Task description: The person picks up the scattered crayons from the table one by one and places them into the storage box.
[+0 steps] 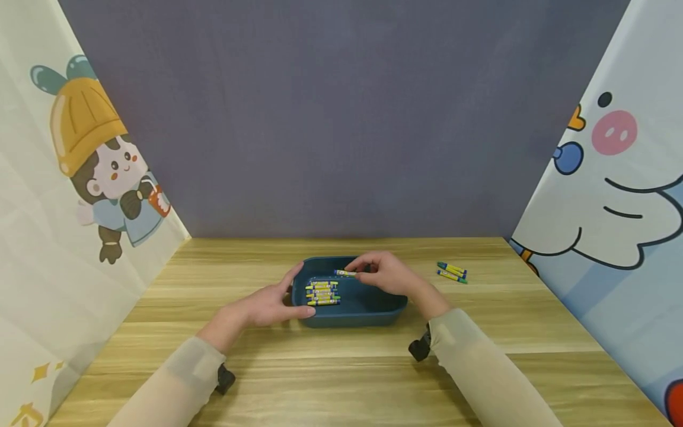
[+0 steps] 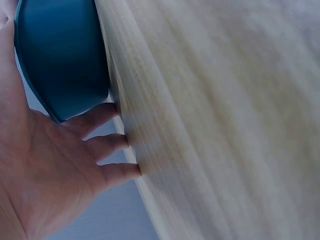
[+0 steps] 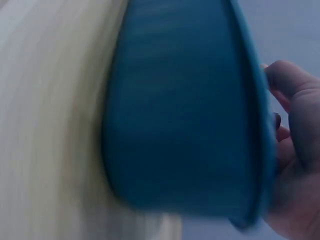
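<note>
A dark blue rectangular tray (image 1: 363, 317) stands on the wooden table in the head view, with several yellow-and-blue crayons (image 1: 322, 293) lying side by side in its left half. My left hand (image 1: 277, 302) rests against the tray's left end with straight fingers (image 2: 107, 145), steadying the tray wall (image 2: 60, 55). My right hand (image 1: 381, 273) hovers over the tray's back right part and pinches one crayon (image 1: 345, 273) held level above the others. The right wrist view shows only the tray's outer wall (image 3: 180, 110) and part of my fingers (image 3: 295, 95).
Two or three more crayons (image 1: 452, 272) lie loose on the table right of the tray. Cartoon-printed cloth panels close off both sides, and a grey wall stands behind. Bare wood (image 1: 331, 379) stretches in front of the tray.
</note>
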`<control>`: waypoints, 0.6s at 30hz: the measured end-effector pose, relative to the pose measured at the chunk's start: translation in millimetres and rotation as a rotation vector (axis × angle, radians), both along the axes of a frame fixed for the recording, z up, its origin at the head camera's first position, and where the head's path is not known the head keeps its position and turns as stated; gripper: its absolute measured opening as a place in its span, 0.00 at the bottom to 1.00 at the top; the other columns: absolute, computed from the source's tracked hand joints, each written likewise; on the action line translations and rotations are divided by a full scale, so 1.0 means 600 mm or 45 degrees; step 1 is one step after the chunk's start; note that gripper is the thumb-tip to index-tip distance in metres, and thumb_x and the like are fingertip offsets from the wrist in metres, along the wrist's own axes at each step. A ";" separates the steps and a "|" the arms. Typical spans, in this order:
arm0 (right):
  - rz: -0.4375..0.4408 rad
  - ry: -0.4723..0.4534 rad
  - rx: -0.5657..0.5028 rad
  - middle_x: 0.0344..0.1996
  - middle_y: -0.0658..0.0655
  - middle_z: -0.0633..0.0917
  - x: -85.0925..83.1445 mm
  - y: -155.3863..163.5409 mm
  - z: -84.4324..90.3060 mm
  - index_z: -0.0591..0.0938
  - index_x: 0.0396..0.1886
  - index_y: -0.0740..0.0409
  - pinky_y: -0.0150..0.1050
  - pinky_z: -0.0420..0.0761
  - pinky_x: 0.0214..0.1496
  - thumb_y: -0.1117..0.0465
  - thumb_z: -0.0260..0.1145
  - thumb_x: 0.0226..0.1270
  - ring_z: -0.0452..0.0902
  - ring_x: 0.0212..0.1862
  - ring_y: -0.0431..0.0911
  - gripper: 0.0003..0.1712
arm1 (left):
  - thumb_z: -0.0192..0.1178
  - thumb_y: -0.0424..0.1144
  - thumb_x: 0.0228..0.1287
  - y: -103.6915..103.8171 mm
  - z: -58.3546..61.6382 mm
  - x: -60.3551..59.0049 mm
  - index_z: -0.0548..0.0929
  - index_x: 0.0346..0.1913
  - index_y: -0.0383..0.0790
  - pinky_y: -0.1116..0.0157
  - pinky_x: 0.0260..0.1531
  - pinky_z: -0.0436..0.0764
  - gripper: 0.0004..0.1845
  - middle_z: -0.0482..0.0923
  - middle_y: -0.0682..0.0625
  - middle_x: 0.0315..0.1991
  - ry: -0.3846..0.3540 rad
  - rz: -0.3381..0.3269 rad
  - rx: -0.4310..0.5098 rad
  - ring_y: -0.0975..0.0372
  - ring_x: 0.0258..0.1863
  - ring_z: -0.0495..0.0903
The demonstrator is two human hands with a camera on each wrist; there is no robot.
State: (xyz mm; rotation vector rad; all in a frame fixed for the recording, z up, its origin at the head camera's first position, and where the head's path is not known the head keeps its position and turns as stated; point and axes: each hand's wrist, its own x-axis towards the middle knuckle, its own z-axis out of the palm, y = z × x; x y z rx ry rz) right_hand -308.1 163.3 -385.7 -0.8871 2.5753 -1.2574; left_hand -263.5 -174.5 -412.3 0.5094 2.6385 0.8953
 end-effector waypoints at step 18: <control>0.143 -0.070 0.171 0.50 0.50 0.92 -0.004 -0.093 -0.053 0.94 0.54 0.47 0.37 0.82 0.45 0.62 0.71 0.79 0.81 0.39 0.40 0.11 | 0.67 0.75 0.67 -0.001 0.000 -0.001 0.32 0.91 0.61 0.40 0.71 0.77 0.67 0.74 0.36 0.79 -0.023 -0.007 0.007 0.45 0.74 0.79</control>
